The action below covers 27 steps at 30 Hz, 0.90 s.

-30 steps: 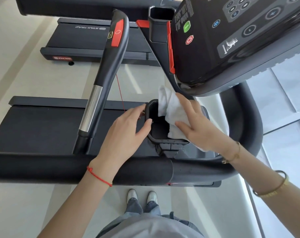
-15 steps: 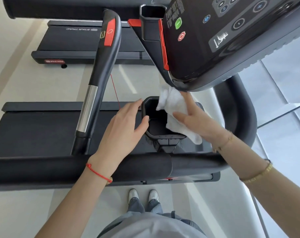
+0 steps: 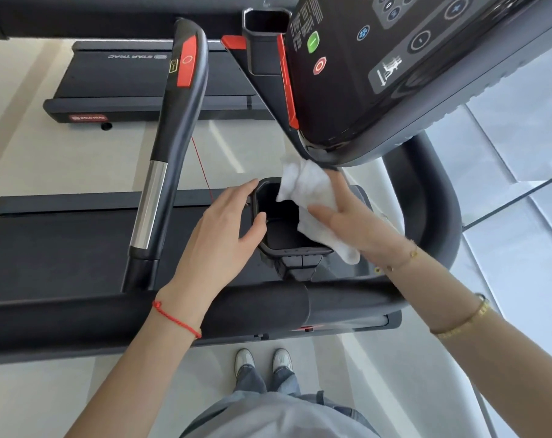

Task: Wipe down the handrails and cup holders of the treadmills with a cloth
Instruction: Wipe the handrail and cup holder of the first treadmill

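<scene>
A black cup holder (image 3: 295, 250) sits under the treadmill console, just beyond the padded front handrail (image 3: 78, 317). My left hand (image 3: 217, 238) rests on its left rim, thumb at the inner edge and fingers straight along the outside. With straight fingers my right hand (image 3: 360, 222) presses a white cloth (image 3: 303, 184) onto the holder's right rim. The cloth's upper end bunches against the underside of the console, and its lower end hangs over the near right corner.
The console (image 3: 410, 74) overhangs the holder closely. A side handle (image 3: 173, 147) with a red patch stands to the left, and a curved handrail (image 3: 432, 200) wraps round the right. A second cup holder (image 3: 265, 42) is farther off. Another treadmill (image 3: 126, 86) stands beyond.
My right hand has drawn the cloth up out of the cup holder's inside toward its far right rim and the console. My left hand stays on the left rim.
</scene>
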{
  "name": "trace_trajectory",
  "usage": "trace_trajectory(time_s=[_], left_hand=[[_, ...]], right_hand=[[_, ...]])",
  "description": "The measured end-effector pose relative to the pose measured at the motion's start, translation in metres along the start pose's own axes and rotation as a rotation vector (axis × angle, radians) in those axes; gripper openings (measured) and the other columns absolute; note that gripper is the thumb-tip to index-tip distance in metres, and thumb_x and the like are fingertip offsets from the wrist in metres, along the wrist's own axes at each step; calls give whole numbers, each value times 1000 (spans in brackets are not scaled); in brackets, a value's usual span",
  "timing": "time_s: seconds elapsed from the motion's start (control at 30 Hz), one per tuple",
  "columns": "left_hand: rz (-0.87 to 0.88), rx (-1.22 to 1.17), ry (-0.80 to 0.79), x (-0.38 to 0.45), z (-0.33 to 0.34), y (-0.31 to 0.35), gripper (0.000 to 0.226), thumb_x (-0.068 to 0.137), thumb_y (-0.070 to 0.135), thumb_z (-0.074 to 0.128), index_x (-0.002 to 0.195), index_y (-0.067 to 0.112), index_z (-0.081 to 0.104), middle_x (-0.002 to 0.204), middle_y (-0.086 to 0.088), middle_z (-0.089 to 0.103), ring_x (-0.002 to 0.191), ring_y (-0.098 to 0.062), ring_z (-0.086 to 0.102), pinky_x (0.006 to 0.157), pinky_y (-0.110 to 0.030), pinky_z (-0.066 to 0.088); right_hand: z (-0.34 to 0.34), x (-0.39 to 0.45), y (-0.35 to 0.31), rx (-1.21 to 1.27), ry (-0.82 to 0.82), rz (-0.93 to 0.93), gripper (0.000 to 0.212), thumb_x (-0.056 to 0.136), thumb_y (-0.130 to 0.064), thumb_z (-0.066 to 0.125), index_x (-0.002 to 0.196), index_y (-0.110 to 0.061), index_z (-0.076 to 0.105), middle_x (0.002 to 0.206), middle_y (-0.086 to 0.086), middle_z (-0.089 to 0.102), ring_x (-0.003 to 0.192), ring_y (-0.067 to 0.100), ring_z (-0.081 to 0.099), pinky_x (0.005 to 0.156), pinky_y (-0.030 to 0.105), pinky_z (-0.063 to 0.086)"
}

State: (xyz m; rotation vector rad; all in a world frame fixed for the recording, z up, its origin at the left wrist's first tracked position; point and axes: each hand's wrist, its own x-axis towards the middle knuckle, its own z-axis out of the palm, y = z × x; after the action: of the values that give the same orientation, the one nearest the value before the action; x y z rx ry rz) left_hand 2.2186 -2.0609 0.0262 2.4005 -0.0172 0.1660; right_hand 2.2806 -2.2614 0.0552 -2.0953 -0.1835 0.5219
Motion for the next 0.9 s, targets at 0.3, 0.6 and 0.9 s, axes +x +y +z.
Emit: trace_trajectory(time_s=[0.3,0.6,0.9], left_hand=[[4,-14,6,0,2,-3,52,98,34,51,148,28,39,136,10,51,110,5,42,94,-19,37],[-10,-27,7,0,4,-5,54,96,39,48,149,31,37,135,14,50,106,9,39,92,-20,37],[-41,4,42,-1,4,-4,56,92,45,47,145,26,43,132,9,55,119,-7,53,96,-24,43]], right_hand=[[-3,10,-3,-98,14,25,47,101,-20,47,142,-14,26,117,-1,51,98,5,53,70,12,37],[13,-12,18,-271,101,-123,65,97,-17,51,149,-8,13,140,17,39,117,29,49,89,27,36],[-9,38,0,-681,-95,-450,60,94,-10,54,149,-18,30,144,3,41,129,27,43,100,26,32]])
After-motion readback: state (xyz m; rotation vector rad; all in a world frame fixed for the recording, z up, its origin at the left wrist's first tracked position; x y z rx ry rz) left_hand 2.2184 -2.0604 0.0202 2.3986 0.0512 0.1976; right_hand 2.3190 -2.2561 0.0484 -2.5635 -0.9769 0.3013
